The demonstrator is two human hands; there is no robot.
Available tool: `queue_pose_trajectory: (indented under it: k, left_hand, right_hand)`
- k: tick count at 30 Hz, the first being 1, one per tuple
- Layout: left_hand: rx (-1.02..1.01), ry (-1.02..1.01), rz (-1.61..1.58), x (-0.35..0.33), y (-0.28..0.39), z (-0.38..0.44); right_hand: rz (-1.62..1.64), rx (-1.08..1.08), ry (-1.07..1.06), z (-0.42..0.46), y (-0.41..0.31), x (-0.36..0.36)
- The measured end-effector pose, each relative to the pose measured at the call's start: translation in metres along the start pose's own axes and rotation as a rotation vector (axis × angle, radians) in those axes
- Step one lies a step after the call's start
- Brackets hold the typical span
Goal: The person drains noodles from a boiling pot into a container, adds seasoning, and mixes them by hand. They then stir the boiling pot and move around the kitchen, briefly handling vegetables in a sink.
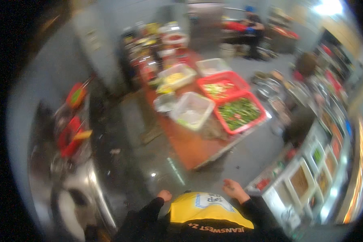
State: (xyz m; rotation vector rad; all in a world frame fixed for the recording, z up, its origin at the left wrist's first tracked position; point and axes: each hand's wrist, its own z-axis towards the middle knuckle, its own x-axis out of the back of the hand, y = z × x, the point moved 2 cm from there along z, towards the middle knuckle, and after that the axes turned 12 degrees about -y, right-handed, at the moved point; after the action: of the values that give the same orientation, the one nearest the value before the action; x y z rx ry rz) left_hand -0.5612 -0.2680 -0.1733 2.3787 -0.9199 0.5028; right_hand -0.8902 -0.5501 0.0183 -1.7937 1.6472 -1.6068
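Note:
My left hand [165, 195] hangs low in front of my body, its fingers curled and nothing visible in them. To the right of the yellow apron [184, 208], my right hand [233, 190] is raised a little, loosely curled and holding nothing I can see. Neither hand touches anything. Beyond them stands an orange-red table [184, 148]. On it are a red plastic basket of chopped green vegetables [261, 113], another red basket with pale cut pieces [245, 83], a white plastic tub [186, 110] and a metal bowl [163, 103]. Motion blur hides finer detail.
At left runs a metal counter [99, 193] with red items [71, 142]. Food containers [301, 181] line the right counter. Jars and bottles [148, 45] crowd the table's far end. People [302, 118] are at right; another person [254, 30] is in back. The floor [239, 165] looks wet.

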Motion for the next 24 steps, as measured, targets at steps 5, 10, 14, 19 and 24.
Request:
queue_pose_trajectory:
  k: [5, 10, 14, 19, 24]
  left_hand:
    - [0.199, -0.060, 0.022, -0.056, -0.069, -0.026]
    - [0.365, 0.013, -0.255, -0.085, -0.080, -0.055]
    - [0.392, 0.308, -0.420, -0.078, -0.032, -0.097]
    - [0.616, 0.352, -0.703, -0.145, -0.030, -0.132]
    - [0.900, 0.146, -0.970, -0.283, -0.039, -0.153]
  right_hand:
    - [0.063, 0.078, -0.139, 0.040, -0.012, -0.025]
    - [0.039, 0.082, -0.378, 0.078, -0.050, -0.048]
    - [-0.133, 0.193, -0.656, 0.112, -0.062, -0.055]
    - [-0.028, 0.271, -0.839, 0.164, -0.060, -0.084]
    - [0.086, 0.163, -1.091, 0.165, -0.115, -0.111]
